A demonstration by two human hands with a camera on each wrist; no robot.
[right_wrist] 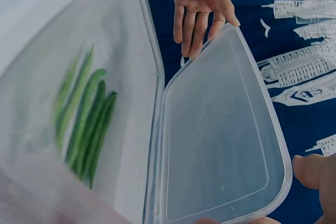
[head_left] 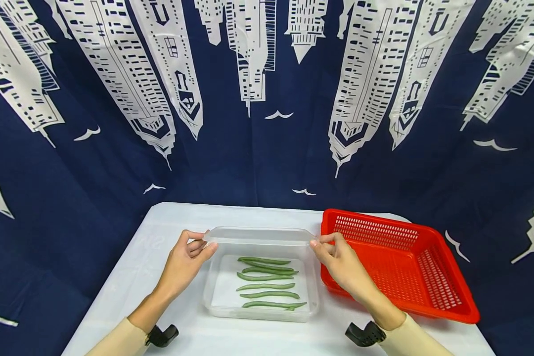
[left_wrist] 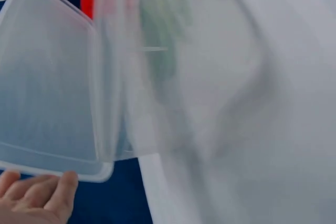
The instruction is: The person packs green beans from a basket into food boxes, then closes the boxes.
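Head view: clear box [head_left: 261, 309] on a white table [head_left: 151, 247], landmark for the rest. Six green beans [head_left: 267, 286] lie side by side on the box floor, lengthwise across it. Clear lid [head_left: 260, 236] held edge-on above the far rim of the box, one hand at each end. Red basket [head_left: 405, 267] just right of the box, its near-left corner touching or almost touching the box wall; cannot tell which. Navy cloth [head_left: 258, 163] with white towers hangs behind the table.

Right wrist view adds what the head view hides: the lid's [right_wrist: 220, 135] broad face, flat and bare, with its raised rim all round. It also shows the left hand [right_wrist: 202, 6] at the lid's far end, fingers fairly straight behind the edge, thumb over the rim. Beans [right_wrist: 86, 121] show blurred through the box wall.

Left wrist view: mostly blur; lid [left_wrist: 47, 82] face and the left-hand fingertips [left_wrist: 39, 200] at its corner.

Left hand [head_left: 188, 258]: half open, pinching the lid's left end between thumb and fingers.

Right hand [head_left: 338, 259]: fingers bent, thumb and forefinger pinching the lid's right end, just beside the basket's rim. In its own wrist view only fingertips [right_wrist: 312, 171] show at the lid's corner.
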